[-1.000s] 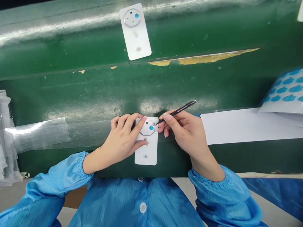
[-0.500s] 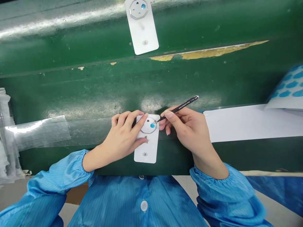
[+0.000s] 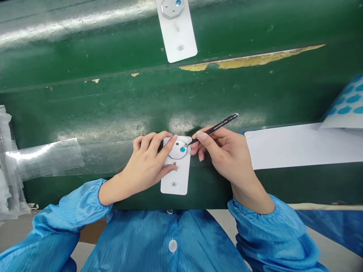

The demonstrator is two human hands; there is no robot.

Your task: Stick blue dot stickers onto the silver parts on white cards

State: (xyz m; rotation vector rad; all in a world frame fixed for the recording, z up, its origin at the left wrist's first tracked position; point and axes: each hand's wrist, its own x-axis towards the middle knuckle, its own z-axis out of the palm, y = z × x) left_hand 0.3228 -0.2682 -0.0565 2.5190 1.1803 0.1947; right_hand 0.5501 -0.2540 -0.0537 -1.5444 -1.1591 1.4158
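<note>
A white rectangular panel [image 3: 181, 175] with rounded corners lies flat in front of me, an octagonal outline near its far end. My left hand [image 3: 150, 160] holds it down from the left, fingertips at the far edge and the thumb lying across its middle. A small blue round dot [image 3: 182, 149] sits inside the octagon. My right hand [image 3: 224, 151] pinches slim black tweezers [image 3: 219, 125], whose tips touch or hover at the blue dot; I cannot tell which.
A similar white panel [image 3: 181, 37] lies at the far edge of view. To the right are a white paper strip [image 3: 295, 145] and a sheet of blue dots [image 3: 348, 100]. Clear film [image 3: 51, 156] and plastic bags [image 3: 8, 170] lie left. The green surface [image 3: 113, 105] has chipped paint.
The far panel has shifted right and slightly farther away. Both hands, the tweezers and the near panel stay almost where they were.
</note>
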